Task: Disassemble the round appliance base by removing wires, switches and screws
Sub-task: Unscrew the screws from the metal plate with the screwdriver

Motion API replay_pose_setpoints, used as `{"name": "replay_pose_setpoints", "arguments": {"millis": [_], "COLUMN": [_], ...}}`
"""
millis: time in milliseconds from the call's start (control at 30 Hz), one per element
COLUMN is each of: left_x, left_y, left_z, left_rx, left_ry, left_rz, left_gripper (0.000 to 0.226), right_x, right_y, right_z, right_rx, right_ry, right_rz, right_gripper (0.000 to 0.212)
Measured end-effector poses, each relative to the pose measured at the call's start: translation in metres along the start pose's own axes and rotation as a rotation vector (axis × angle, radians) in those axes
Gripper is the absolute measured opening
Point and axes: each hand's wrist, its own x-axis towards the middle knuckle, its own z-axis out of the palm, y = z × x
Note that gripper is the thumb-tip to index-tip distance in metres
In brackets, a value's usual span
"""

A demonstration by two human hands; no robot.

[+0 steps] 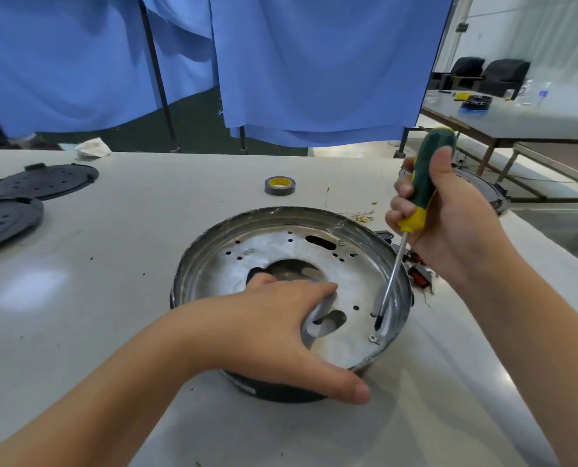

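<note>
The round metal appliance base point(348, 264) lies open side up in the middle of the white table. My left hand point(274, 328) grips its near rim, fingers inside on the perforated plate, thumb outside. My right hand point(449, 227) holds a green and yellow screwdriver point(422, 190) upright, with the tip down inside the base at the right. A loose-looking screw point(374, 339) sits just below the tip. Thin wires with gold terminals point(361, 215) and red and black switch parts point(419, 274) lie on the table behind and right of the base.
A roll of tape point(279, 186) stands behind the base. Two black perforated discs point(41, 180) point(1, 224) lie at the far left. Another round appliance part point(483, 190) sits at the table's right edge behind my right hand. Blue curtains hang beyond the table.
</note>
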Motion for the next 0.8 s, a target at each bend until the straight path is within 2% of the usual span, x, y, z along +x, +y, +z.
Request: {"name": "replay_pose_setpoints", "arguments": {"millis": [67,200,300,433,500,600,800], "left_x": [-0.001,-0.004,-0.007,-0.008,-0.009,-0.01,-0.009], "left_y": [-0.004,-0.012,-0.019,-0.022,-0.022,-0.024,-0.024], "left_z": [-0.003,-0.015,-0.023,-0.025,-0.026,-0.024,-0.025], "left_rx": [-0.035,-0.097,-0.115,0.009,-0.032,0.073,0.083], "left_ry": [-0.033,-0.074,-0.117,-0.11,-0.136,-0.092,-0.086], "left_rz": [0.016,0.052,0.081,0.084,0.069,0.086,0.09], "left_gripper": [0.105,0.084,0.087,0.095,0.094,0.098,0.097], "right_x": [0.0,-0.001,-0.004,-0.01,-0.012,-0.014,-0.015], "right_y": [0.004,0.01,0.016,0.023,0.025,0.024,0.024], "right_z": [0.008,0.02,0.026,0.027,0.028,0.03,0.031], "right_rx": [0.02,0.032,0.038,0.045,0.047,0.037,0.037], "right_ry": [-0.027,-0.062,-0.084,-0.125,-0.15,-0.177,-0.197], "right_rz": [0.024,0.042,0.034,0.023,0.011,-0.02,-0.021], "right_gripper": [0.035,0.035,0.035,0.034,0.034,0.033,0.034]}}
